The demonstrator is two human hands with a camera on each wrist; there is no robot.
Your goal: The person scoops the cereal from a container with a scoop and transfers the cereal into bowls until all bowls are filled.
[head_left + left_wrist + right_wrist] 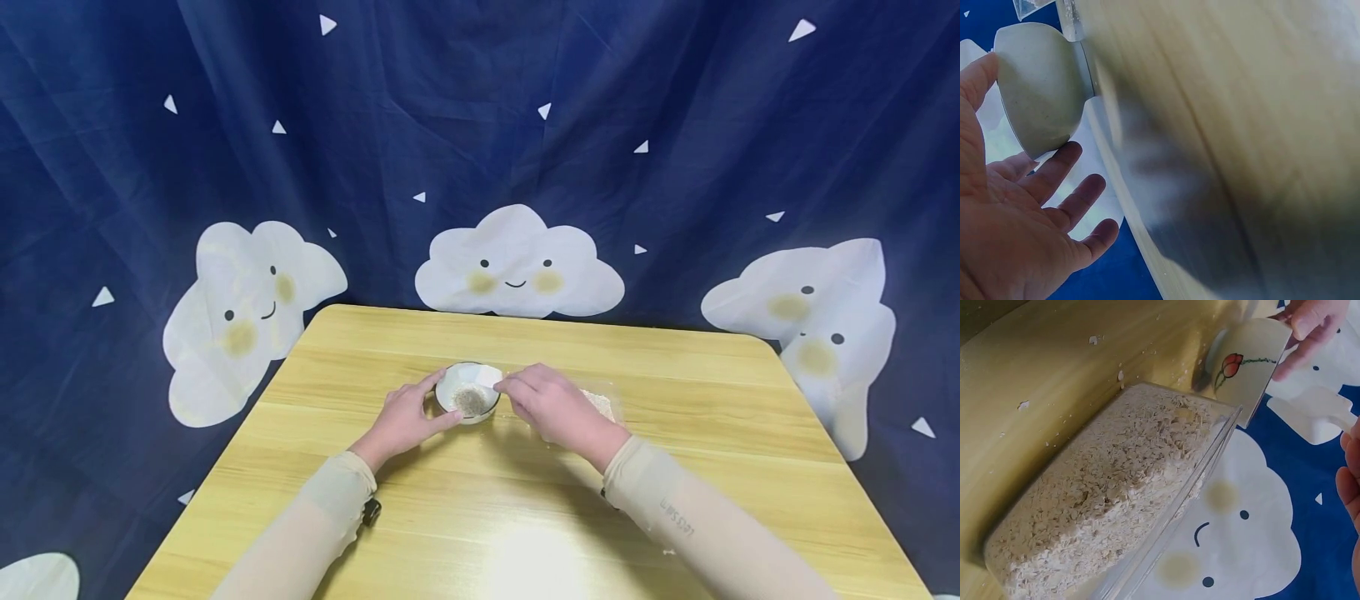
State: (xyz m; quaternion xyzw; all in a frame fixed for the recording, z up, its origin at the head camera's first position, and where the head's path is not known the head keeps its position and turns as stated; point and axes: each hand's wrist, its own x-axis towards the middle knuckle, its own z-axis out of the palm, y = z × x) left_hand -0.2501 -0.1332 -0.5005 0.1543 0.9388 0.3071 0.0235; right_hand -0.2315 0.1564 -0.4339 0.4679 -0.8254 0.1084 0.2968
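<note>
Table (675, 467), wooden. Clear tray of flakes (1116, 487), just right of bowl, under right hand. Bowl (468, 392) (small, white), centre, between hands. Left hand (405, 417) cups its left side, fingers relaxed. Right hand (551, 404) pinches a white scoop (489, 379) over rim.

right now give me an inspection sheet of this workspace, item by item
surface: wooden table, pale flakes scattered on it
job's things: small white bowl with a greyish heap inside; clear container of oat-like flakes beside it
clutter: nothing seen
hands: left hand cups the bowl's side, fingers straight; right hand at the bowl's rim, grip unclear
cables: nothing seen
surroundings: dark blue curtain with cloud faces
</note>
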